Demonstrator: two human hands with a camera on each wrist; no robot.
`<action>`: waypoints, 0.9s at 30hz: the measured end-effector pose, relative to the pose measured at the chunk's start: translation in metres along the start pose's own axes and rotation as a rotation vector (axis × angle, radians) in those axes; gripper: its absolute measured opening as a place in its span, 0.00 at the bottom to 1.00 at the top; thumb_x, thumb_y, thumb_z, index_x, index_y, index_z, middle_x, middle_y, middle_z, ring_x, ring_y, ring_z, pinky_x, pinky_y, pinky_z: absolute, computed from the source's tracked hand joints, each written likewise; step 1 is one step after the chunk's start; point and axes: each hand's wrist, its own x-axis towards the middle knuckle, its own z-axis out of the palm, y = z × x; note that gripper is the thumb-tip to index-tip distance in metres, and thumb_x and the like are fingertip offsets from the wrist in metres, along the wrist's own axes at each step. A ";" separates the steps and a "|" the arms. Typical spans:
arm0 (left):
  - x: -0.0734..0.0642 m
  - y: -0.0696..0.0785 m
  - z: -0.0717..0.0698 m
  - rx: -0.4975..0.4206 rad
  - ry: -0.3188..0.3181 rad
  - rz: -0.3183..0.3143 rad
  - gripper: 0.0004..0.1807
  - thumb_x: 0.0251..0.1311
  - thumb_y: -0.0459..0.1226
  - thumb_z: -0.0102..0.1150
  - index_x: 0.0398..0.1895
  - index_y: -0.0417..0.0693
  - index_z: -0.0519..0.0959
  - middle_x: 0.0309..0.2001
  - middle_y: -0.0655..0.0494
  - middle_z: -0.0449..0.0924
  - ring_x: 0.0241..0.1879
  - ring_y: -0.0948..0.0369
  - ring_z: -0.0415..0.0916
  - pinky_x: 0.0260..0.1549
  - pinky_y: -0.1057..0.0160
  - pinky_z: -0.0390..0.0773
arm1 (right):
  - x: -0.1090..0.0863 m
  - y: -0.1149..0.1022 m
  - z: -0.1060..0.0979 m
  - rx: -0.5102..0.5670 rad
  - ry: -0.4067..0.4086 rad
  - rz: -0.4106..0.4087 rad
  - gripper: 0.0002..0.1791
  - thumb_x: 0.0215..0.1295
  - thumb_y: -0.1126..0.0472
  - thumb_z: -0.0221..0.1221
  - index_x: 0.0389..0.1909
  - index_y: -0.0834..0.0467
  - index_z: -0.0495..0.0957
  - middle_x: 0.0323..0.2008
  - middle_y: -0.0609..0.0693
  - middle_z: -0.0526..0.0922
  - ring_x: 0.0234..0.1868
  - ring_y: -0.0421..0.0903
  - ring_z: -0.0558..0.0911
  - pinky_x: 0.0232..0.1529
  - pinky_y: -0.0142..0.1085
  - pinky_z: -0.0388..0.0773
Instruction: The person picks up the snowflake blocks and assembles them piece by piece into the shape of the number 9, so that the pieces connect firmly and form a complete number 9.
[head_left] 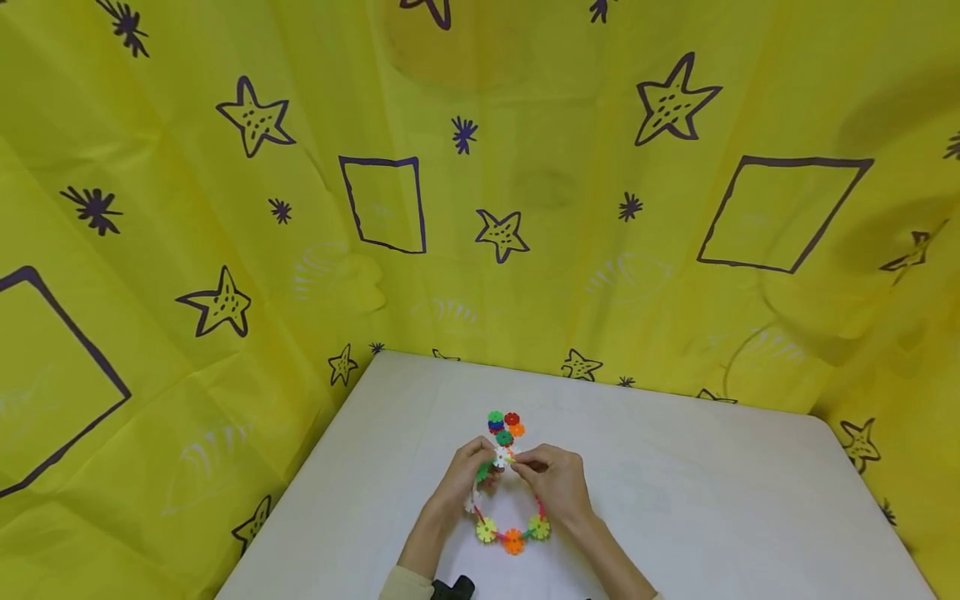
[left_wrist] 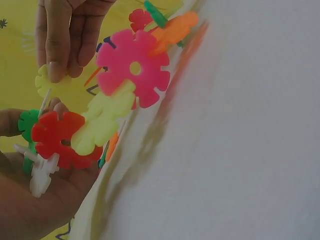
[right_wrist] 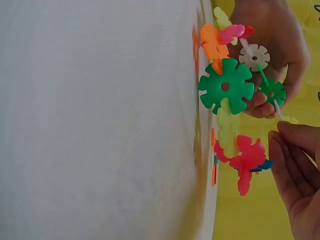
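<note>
A curved chain of notched, flower-shaped plastic discs (head_left: 513, 542) runs between the two hands, with orange, yellow, green, pink, red and white pieces joined at their slots. My left hand (head_left: 459, 477) holds its left end near a white disc (head_left: 502, 457) and a green disc (right_wrist: 272, 93). Across from it, my right hand (head_left: 558, 485) pinches a pale yellow disc (left_wrist: 44, 82) between thumb and fingers, touching a white disc seen edge-on. In the left wrist view a red disc (left_wrist: 52, 135) lies against the left palm. The chain's right side is partly hidden behind the right hand.
Several loose discs, including a red disc (head_left: 512, 418) and a green disc (head_left: 496, 416), lie on the white table (head_left: 675, 492) beyond the hands. A black object (head_left: 454, 588) shows at the near edge. Yellow patterned cloth (head_left: 555, 292) hangs around the table.
</note>
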 end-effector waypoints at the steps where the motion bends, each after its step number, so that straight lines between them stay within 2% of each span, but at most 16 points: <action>1: 0.000 0.000 -0.001 0.001 -0.004 -0.002 0.10 0.73 0.35 0.52 0.39 0.33 0.72 0.29 0.52 0.78 0.27 0.61 0.75 0.31 0.67 0.77 | 0.001 0.000 -0.001 0.000 -0.017 0.016 0.11 0.47 0.74 0.79 0.30 0.58 0.91 0.28 0.43 0.89 0.26 0.35 0.85 0.29 0.27 0.82; 5: 0.001 0.003 -0.003 0.002 -0.001 -0.008 0.07 0.72 0.34 0.52 0.39 0.37 0.74 0.29 0.51 0.79 0.27 0.61 0.76 0.31 0.67 0.78 | 0.005 0.002 -0.005 -0.004 -0.070 0.099 0.12 0.48 0.75 0.78 0.32 0.59 0.90 0.29 0.44 0.89 0.28 0.35 0.85 0.32 0.29 0.84; 10: 0.001 0.005 -0.005 -0.003 0.008 -0.002 0.06 0.72 0.32 0.50 0.38 0.37 0.74 0.30 0.51 0.80 0.27 0.61 0.74 0.31 0.67 0.77 | 0.015 0.005 -0.008 -0.018 -0.076 0.181 0.09 0.54 0.74 0.75 0.34 0.60 0.90 0.30 0.45 0.89 0.29 0.38 0.86 0.33 0.31 0.84; 18: 0.001 0.005 -0.006 -0.027 0.012 -0.013 0.05 0.71 0.31 0.50 0.40 0.36 0.73 0.29 0.51 0.78 0.27 0.62 0.73 0.30 0.67 0.76 | 0.036 0.020 -0.005 -0.127 -0.141 0.299 0.04 0.61 0.68 0.73 0.36 0.60 0.90 0.30 0.44 0.89 0.33 0.41 0.86 0.36 0.35 0.84; 27: 0.001 0.006 -0.005 0.014 0.040 0.002 0.08 0.70 0.34 0.56 0.41 0.35 0.75 0.29 0.52 0.79 0.27 0.61 0.74 0.30 0.66 0.76 | 0.056 0.036 0.004 -0.213 -0.249 0.404 0.12 0.60 0.63 0.74 0.42 0.64 0.88 0.33 0.50 0.88 0.35 0.48 0.87 0.39 0.44 0.84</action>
